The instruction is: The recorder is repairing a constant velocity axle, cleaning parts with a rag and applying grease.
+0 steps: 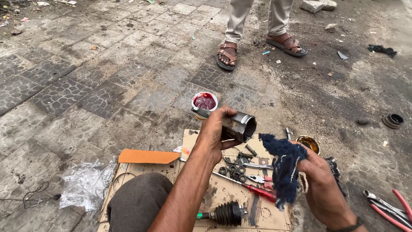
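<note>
From the head view, your left hand (pixel 214 135) is closed around one grey metal cylindrical housing (pixel 239 125), held above the brown cardboard sheet (pixel 223 193). Your right hand (pixel 319 182) clutches one dark blue frayed rag (pixel 283 165). Greasy fingers could let the housing slip onto the one open tub of red grease (pixel 204 102).

cylinder (pixel 238 125) in left-hand fingers (pixel 223 115): dull grey metal, smooth | rag (pixel 283 169) in right-hand fingers (pixel 310 165): dark blue cloth, frayed | cardboard (pixel 223 193) under both: matt brown, grease-stained | boot (pixel 226 213): black ribbed rubber
</note>
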